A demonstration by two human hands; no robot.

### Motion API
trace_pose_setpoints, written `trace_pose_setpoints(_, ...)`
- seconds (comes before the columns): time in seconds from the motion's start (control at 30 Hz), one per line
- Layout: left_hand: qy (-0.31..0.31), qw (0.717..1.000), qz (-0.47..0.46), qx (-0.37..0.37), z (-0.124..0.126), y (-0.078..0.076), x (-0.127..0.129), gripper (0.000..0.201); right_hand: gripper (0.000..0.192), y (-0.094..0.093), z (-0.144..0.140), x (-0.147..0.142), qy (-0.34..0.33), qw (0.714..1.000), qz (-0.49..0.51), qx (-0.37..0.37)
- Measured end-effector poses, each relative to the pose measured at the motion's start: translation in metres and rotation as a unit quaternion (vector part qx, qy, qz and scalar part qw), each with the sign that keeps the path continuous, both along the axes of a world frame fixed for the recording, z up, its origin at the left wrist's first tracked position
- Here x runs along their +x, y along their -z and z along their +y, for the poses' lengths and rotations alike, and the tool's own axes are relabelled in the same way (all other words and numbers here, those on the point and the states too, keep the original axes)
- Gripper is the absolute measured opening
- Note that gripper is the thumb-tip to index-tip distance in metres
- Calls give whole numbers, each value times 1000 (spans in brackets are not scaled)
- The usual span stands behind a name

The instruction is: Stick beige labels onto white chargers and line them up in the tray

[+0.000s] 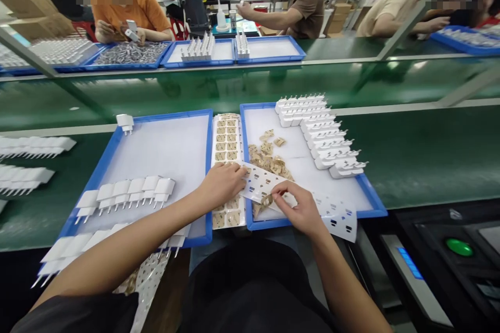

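A white sheet with small dark cut-outs (262, 181) lies slantwise over the near part of the right blue tray (244, 132). My left hand (225, 183) has its fingers closed at the sheet's left end, above a strip of brown stickers (226, 138) between the two trays. My right hand (297, 207) pinches a small curled brown sticker (267, 201) at the sheet's lower edge. Loose crumpled brown pieces (275, 164) are heaped in the tray behind the sheet. Several rows of white plug chargers (326, 138) stand along that tray's right side.
The left blue tray (209, 166) holds more white chargers (135, 188), partly under my left forearm. Further chargers (31, 145) stand at the far left. A green conveyor belt (187, 89) runs behind the trays; co-workers sit beyond it. A machine with a green button (459, 246) is at right.
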State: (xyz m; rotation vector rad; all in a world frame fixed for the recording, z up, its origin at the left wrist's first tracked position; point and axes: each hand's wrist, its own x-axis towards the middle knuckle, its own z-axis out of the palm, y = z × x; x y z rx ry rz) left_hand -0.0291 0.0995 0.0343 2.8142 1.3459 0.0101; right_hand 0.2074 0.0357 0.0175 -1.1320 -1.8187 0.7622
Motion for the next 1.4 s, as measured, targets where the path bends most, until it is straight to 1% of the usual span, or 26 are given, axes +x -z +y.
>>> trace_pose_setpoints(0.1,31,999,-17,11,25,-19,36,25,9,0,-8,-1,-37,999,3,24)
trace_pose_setpoints(0.2,111,989,-79,64,47,-28,97,39,11,8,-9,-6,-44,998,-8,51)
trace_pose_setpoints(0.27,156,978,-105,92,56,-25,142,52,12,14,-9,-6,-44,997,-20,68)
trace_pose_setpoints(0.33,163,975,-115,98,59,-17,181,58,11,18,-10,-5,-41,996,-22,80)
trace_pose_setpoints(0.37,158,976,-116,95,59,-12,197,57,10,20,-10,-3,-37,996,-18,84)
trace_pose_setpoints(0.43,151,978,-117,87,58,-2,220,44,10,20,-11,-1,-29,996,-3,89)
trace_pose_setpoints(0.5,155,976,-141,63,58,3,228,30,11,19,-12,0,-28,995,12,95)
trace_pose_setpoints(0.53,156,973,-166,39,59,3,226,27,11,18,-12,0,-31,994,18,98)
trace_pose_setpoints(0.6,156,965,-211,-14,60,-2,213,24,11,19,-12,0,-35,993,33,110)
trace_pose_setpoints(0.67,142,954,-256,-66,57,-14,187,23,12,21,-13,0,-26,990,57,124)
trace_pose_setpoints(0.7,122,943,-292,-101,53,-21,171,24,13,21,-13,0,-14,988,72,133)
trace_pose_setpoints(0.73,95,925,-340,-143,47,-29,153,28,14,21,-13,0,4,986,87,142)
trace_pose_setpoints(0.77,58,891,-405,-195,39,-36,134,32,16,21,-14,0,25,983,102,151)
trace_pose_setpoints(0.83,-9,810,-509,-290,18,-47,96,38,19,15,-16,0,55,977,126,165)
trace_pose_setpoints(0.87,-36,776,-541,-321,5,-50,78,42,20,11,-16,0,56,975,139,163)
trace_pose_setpoints(0.9,-58,747,-564,-347,-7,-51,63,47,21,5,-17,-1,43,975,155,153)
trace_pose_setpoints(0.97,-82,702,-600,-375,-31,-48,38,54,18,-7,-18,-3,-19,973,202,114)
trace_pose_setpoints(1.03,-83,672,-633,-375,-50,-42,21,51,14,-19,-18,-8,-96,961,251,70)
trace_pose_setpoints(1.07,-80,666,-644,-368,-56,-39,15,47,12,-24,-18,-12,-127,954,268,54)
trace_pose_setpoints(1.1,-75,666,-650,-358,-62,-36,11,43,10,-27,-18,-16,-150,948,279,42)
trace_pose_setpoints(1.13,-70,673,-649,-348,-66,-34,7,39,9,-30,-18,-20,-165,943,286,32)
trace_pose_setpoints(1.17,-66,689,-639,-335,-70,-32,3,36,8,-31,-19,-25,-174,941,290,23)
trace_pose_setpoints(1.23,-59,742,-602,-288,-75,-30,-3,36,7,-31,-19,-34,-184,937,296,1)
trace_pose_setpoints(1.3,-54,800,-556,-218,-79,-28,-8,43,5,-31,-21,-41,-199,932,301,-26)
trace_pose_setpoints(1.33,-53,821,-537,-186,-81,-27,-11,47,4,-31,-21,-44,-210,929,303,-39)
trace_pose_setpoints(1.4,-58,841,-520,-140,-84,-24,-15,51,4,-32,-22,-48,-240,922,298,-63)
